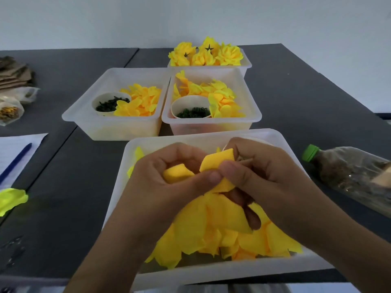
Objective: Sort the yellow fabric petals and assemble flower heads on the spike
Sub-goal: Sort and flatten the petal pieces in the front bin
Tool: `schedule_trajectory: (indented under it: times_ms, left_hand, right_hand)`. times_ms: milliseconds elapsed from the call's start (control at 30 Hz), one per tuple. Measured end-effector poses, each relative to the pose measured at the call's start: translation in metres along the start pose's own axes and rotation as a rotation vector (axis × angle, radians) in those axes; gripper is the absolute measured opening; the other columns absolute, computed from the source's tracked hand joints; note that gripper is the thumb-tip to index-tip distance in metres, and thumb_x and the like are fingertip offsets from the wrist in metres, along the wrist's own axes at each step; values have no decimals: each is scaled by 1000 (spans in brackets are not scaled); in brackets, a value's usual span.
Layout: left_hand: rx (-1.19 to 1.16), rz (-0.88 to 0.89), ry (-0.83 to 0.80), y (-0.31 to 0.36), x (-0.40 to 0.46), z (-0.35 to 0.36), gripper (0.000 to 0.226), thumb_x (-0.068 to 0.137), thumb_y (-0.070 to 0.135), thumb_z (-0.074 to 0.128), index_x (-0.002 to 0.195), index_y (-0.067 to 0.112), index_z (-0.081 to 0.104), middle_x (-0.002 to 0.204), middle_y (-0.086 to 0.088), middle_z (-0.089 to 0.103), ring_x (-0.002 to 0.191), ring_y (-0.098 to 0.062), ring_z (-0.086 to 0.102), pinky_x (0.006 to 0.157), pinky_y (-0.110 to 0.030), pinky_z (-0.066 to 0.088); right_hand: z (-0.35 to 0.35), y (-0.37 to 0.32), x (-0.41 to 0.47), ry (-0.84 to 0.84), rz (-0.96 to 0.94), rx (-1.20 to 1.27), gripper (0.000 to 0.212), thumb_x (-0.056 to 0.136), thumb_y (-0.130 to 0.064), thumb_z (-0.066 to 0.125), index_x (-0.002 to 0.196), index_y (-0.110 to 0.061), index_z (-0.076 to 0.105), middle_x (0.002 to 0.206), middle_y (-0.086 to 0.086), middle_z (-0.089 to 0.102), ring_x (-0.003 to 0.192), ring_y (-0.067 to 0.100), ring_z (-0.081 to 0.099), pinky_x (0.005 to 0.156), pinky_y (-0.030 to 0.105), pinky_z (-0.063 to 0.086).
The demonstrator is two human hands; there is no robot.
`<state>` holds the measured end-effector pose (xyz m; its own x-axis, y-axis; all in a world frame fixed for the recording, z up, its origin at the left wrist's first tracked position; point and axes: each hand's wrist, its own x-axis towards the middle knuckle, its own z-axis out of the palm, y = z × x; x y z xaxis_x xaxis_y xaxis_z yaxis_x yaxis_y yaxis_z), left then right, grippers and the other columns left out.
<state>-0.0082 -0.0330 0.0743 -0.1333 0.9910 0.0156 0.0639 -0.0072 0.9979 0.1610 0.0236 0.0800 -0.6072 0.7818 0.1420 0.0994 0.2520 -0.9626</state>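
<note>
Both hands meet above the near white tray (pixel 243 271), which holds a heap of loose yellow fabric petals (pixel 224 235). My left hand (pixel 169 182) pinches a folded yellow petal (pixel 176 175) between thumb and fingers. My right hand (pixel 264 176) pinches another yellow petal (pixel 218 162) with its thumb, and a thin wooden spike (pixel 245 161) shows between its fingers. The two petals touch where the thumbs meet. How far the spike goes through the petals is hidden.
Two trays behind hold petals and cups of small dark green parts (pixel 111 104) (pixel 193 112). A far tray (pixel 246 65) holds finished yellow flower heads (pixel 208 52). A green-capped plastic bottle (pixel 347 172) lies at right. Paper with a blue pen (pixel 15 161) and a stray petal (pixel 10 199) lie at left.
</note>
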Motion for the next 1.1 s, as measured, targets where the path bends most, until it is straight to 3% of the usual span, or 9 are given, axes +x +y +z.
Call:
schedule_trajectory:
  times_ms: [100,233,333,467,567,767,867,967,1100]
  left_hand:
    - [-232,-111,-10,-4,-6,1,47,48,37,82,95,31,74,92,-8,75,81,-28,73,63,-40,60]
    - [38,-58,-15,-2,-14,1,34,63,45,79,83,18,71,77,-11,72,70,-27,71,55,-41,60]
    - [225,16,-26,-2,-15,-5,37,64,52,67,80,19,67,76,-5,72,67,-17,70,60,-36,59]
    - [344,71,-88,4,-12,-11,34,70,50,64,78,18,71,77,1,73,68,-15,70,64,-35,58]
    - [381,149,-104,6,-10,-8,28,76,46,62,75,19,71,70,2,72,65,-13,69,59,-28,56]
    - [93,33,-160,13,-12,8,15,75,36,65,68,24,72,63,1,69,60,-12,67,54,-23,53]
    - [247,89,24,13,-16,12,32,73,43,63,71,13,70,66,-5,68,63,-18,66,58,-38,55]
    - [569,183,264,15,-25,20,40,71,56,57,84,22,72,75,6,69,74,-15,66,67,-43,54]
    - [665,301,316,19,-27,32,35,76,54,57,87,24,71,73,11,68,69,-12,65,61,-41,55]
  right_hand:
    - [3,6,-1,-55,112,310,38,83,-43,59,100,-10,62,85,35,59,73,59,54,63,66,51]
    - [-5,11,3,-325,186,307,31,89,-33,60,101,-4,60,75,29,62,53,36,60,49,32,54]
    - [-18,13,7,-477,167,146,30,91,-31,54,96,-1,57,77,16,67,56,29,63,52,30,52]
    - [-15,17,4,-409,29,37,33,94,-40,50,93,-7,58,76,8,66,55,21,62,51,33,51]
    - [-7,20,1,-306,-44,164,27,90,-41,54,81,-16,61,61,0,49,50,10,45,47,20,37]
    - [-5,20,-7,-297,112,623,71,74,-41,76,84,17,36,73,42,26,65,60,29,73,49,16]
    - [-8,15,-9,-114,-12,279,56,82,-38,67,71,11,41,65,29,31,57,42,34,61,38,35]
    - [-3,10,-11,129,-216,-284,46,88,-41,53,58,-7,47,54,2,36,50,8,36,49,16,32]
    - [0,10,-17,242,-203,-391,43,87,-45,50,59,-13,52,53,3,41,51,13,41,49,20,33]
